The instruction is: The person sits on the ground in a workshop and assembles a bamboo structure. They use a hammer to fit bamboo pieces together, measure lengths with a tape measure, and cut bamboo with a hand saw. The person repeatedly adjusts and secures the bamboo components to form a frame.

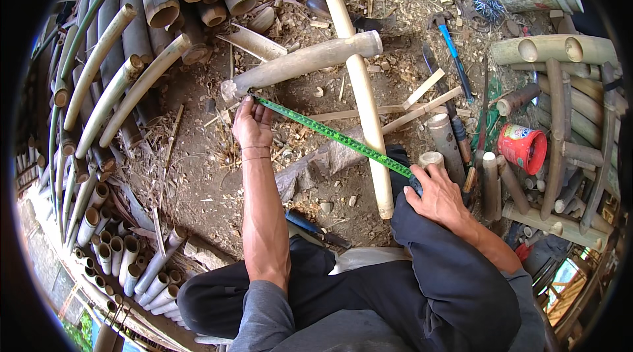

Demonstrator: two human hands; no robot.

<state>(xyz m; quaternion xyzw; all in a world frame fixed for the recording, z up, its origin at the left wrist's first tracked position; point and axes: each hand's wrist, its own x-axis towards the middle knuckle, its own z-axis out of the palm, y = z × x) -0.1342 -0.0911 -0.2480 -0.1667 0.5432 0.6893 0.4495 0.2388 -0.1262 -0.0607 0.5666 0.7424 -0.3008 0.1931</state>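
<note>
A green tape measure (333,134) is stretched taut in front of me, slanting down from left to right. My left hand (253,124) pinches its free end close to the left end of a thick, slightly curved bamboo piece (300,63). Closed around the dark case at the other end, my right hand (438,199) rests by my right knee; the fingers hide most of the case. A long pale bamboo pole (362,88) runs away from me beneath the tape. The thick bamboo piece lies across that pole.
Bamboo lengths (122,101) crowd the left side. A blue-handled tool (453,52), long blades and a red container (523,147) lie to the right, beside a bamboo frame (557,134). Wood chips litter the ground around a rough log (316,167).
</note>
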